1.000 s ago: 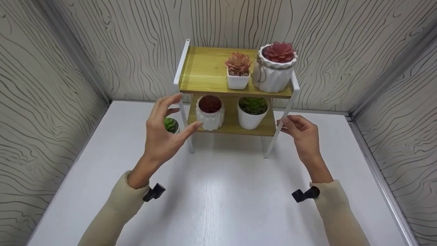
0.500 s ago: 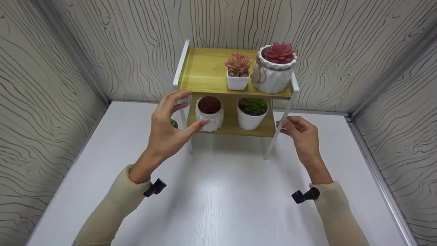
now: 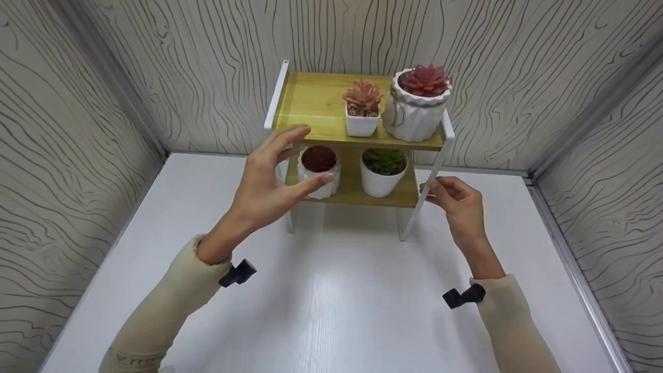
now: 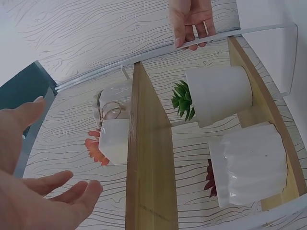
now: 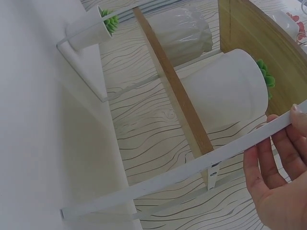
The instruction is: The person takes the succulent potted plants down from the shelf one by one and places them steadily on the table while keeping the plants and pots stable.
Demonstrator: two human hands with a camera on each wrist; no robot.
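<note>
A two-tier plant shelf (image 3: 310, 96) with wooden boards and a white metal frame stands at the back of the table. My right hand (image 3: 458, 202) grips its right front leg (image 5: 144, 186), thumb on one side and fingers on the other. My left hand (image 3: 264, 189) is raised before the shelf's left side, thumb and fingers spread, holding nothing. It partly covers a fluted white pot with a dark red succulent (image 3: 319, 158) on the lower board. Right of that sits a smooth white pot with a green succulent (image 3: 382, 182).
On the upper board are a small square pot with a coral succulent (image 3: 361, 125) and a larger twine-tied pot (image 3: 416, 118) with a red one. A small green succulent (image 5: 110, 21) in a white pot stands by the shelf. Patterned walls (image 3: 207, 62) enclose the table (image 3: 352, 300).
My left hand has moved right and up, from beside the shelf to in front of it, and now hides the small green succulent in the head view. My right hand keeps its place.
</note>
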